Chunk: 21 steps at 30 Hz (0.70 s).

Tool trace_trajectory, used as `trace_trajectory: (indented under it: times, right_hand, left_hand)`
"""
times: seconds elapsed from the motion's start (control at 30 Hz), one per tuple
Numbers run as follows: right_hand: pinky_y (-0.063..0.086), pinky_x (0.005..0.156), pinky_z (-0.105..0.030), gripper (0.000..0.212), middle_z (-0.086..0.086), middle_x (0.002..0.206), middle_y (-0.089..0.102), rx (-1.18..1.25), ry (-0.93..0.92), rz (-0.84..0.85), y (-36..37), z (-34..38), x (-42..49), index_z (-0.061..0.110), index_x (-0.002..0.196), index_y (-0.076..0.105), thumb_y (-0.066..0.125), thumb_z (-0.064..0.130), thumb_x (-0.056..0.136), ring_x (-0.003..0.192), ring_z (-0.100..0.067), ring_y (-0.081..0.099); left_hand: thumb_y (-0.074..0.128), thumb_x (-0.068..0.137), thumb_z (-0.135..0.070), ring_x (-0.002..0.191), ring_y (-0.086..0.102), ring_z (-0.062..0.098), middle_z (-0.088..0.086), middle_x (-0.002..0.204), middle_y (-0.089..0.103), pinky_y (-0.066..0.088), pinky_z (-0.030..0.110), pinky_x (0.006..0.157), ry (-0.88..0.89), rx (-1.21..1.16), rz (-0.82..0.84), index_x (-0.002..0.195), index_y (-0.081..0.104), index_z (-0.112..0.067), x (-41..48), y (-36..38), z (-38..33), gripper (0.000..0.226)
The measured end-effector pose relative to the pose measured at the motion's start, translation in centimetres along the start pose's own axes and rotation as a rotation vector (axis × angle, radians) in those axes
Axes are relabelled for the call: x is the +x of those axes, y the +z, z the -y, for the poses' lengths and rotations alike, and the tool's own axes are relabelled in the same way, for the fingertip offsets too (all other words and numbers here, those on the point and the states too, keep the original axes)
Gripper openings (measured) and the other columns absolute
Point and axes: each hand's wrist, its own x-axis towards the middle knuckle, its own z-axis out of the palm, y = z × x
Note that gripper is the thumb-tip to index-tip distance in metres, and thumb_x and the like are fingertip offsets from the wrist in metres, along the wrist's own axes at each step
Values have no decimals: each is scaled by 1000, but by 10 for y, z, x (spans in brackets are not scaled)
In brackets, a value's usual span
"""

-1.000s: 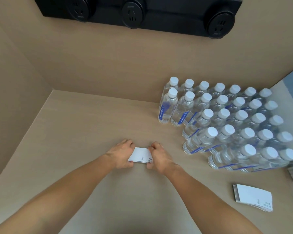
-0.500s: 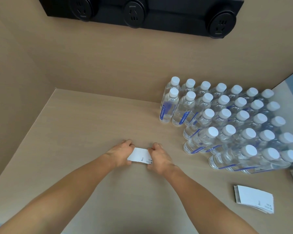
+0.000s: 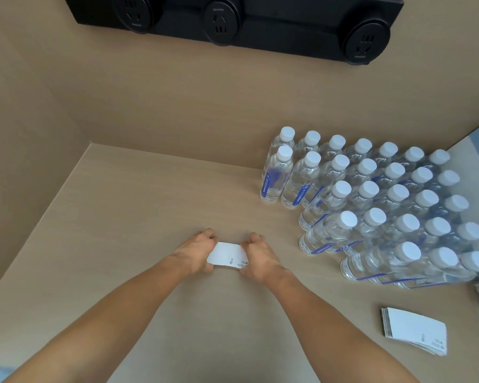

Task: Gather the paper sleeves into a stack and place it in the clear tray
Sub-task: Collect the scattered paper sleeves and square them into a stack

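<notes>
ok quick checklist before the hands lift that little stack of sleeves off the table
1. Both hands on the stack: ok. Left hand and right hand press the ends of the paper sleeve stack.
2. Edges squared: cannot tell; the fingers hide the ends.
3. All sleeves gathered: not ok. A second pile lies loose at the right, its lower edges fanned.
4. Clear tray located: cannot tell; none plainly in view.
5. Bottles clear of the lift: ok. The water bottles stand apart, to the right.

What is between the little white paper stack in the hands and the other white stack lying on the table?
Only bare tan tabletop and the right forearm, in the head view.
</notes>
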Motion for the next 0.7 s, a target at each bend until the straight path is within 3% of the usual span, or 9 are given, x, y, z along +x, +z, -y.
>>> trace_trajectory:
  times: [0.13, 0.23, 0.3, 0.37, 0.43, 0.5, 0.57, 0.6, 0.7]
  right_hand:
    - [48, 94, -29, 39, -4, 125, 37, 47, 60, -4, 2, 2, -4, 14, 111, 53, 70, 18, 76, 105, -24, 55]
    - [47, 96, -29, 45, -5, 128, 38, 15, 44, 6, 0, 3, -5, 12, 118, 52, 70, 19, 78, 112, -24, 50]
    - [43, 103, -31, 61, -6, 134, 37, -8, 35, 26, -4, 5, -7, 11, 130, 46, 74, 22, 77, 121, -24, 44]
    - [37, 111, -32, 89, -5, 141, 34, -13, 38, 62, -9, 7, -12, 11, 146, 32, 80, 28, 73, 132, -24, 35]
    - [33, 113, -31, 100, -6, 143, 34, 24, 79, 70, -16, 6, -19, 10, 150, 25, 82, 34, 71, 135, -25, 32]
    - [40, 106, -30, 79, -10, 138, 41, 96, 168, 25, -22, 3, -24, 6, 141, 40, 77, 36, 78, 128, -27, 43]
    - [45, 86, -28, 37, -13, 123, 55, 193, 289, -43, -27, -1, -25, 7, 110, 59, 66, 35, 87, 109, -28, 56]
    - [44, 77, -27, 26, -12, 111, 61, 253, 360, -70, -29, -1, -25, 9, 96, 59, 62, 34, 90, 97, -28, 58]
    - [43, 70, -27, 23, -9, 90, 61, 460, 550, -88, -28, 2, -21, 7, 87, 62, 58, 29, 90, 80, -25, 54]
  left_hand:
    - [69, 80, -22, 118, 44, 21, 2, 127, 40, 46, 29, 94, -5, -9, 2, 110, 51, -6, -3, 4, -1, 38]
    - [69, 81, -21, 114, 48, 22, 4, 129, 40, 48, 31, 92, -34, -13, 13, 112, 51, -6, -5, 2, -3, 39]
    - [73, 79, -22, 113, 53, 24, 5, 132, 40, 51, 34, 92, -70, -36, 22, 118, 51, -7, -8, -1, -5, 47]
    - [79, 74, -28, 121, 52, 25, 3, 140, 35, 49, 34, 99, -112, -82, 39, 134, 45, -9, -11, -3, -3, 72]
    - [82, 69, -36, 123, 52, 23, 2, 138, 39, 48, 32, 99, -178, -161, 67, 132, 47, -11, -16, -10, 1, 76]
    - [78, 72, -46, 115, 57, 25, 8, 126, 53, 49, 30, 87, -265, -219, 76, 113, 59, -9, -18, -20, 4, 58]
    - [71, 82, -47, 105, 65, 30, 17, 117, 64, 51, 32, 77, -384, -335, 93, 101, 62, -5, -18, -31, 8, 46]
    - [70, 84, -42, 95, 68, 32, 18, 111, 66, 54, 33, 72, -443, -441, 91, 96, 60, -6, -17, -35, 10, 39]
    - [73, 84, -28, 76, 68, 29, 11, 106, 57, 59, 31, 59, -588, -761, 66, 97, 48, -10, -16, -45, 8, 34]
